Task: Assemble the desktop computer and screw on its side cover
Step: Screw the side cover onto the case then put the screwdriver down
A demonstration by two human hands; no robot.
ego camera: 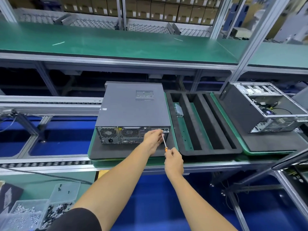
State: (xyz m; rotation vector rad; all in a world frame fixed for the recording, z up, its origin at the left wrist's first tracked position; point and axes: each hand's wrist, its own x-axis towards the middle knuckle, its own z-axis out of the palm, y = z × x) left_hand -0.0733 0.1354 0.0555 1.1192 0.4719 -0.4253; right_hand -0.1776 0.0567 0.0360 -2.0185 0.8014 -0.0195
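A grey desktop computer (pixel 131 110) lies flat on a dark foam pad, its side cover (pixel 126 104) on top and its rear panel facing me. My right hand (pixel 173 160) grips the orange handle of a thin screwdriver (pixel 164 140). The shaft slants up to the right end of the rear panel. My left hand (pixel 152 136) pinches the shaft near its tip, right at the panel. The tip and any screw there are hidden behind my fingers.
A black foam tray (pixel 205 125) with long slots sits right of the computer. Further right stands an open computer case (pixel 265 107). Clear bins of screws (pixel 31 212) lie at the lower left. A green shelf (pixel 116 42) runs above the conveyor rails (pixel 50 164).
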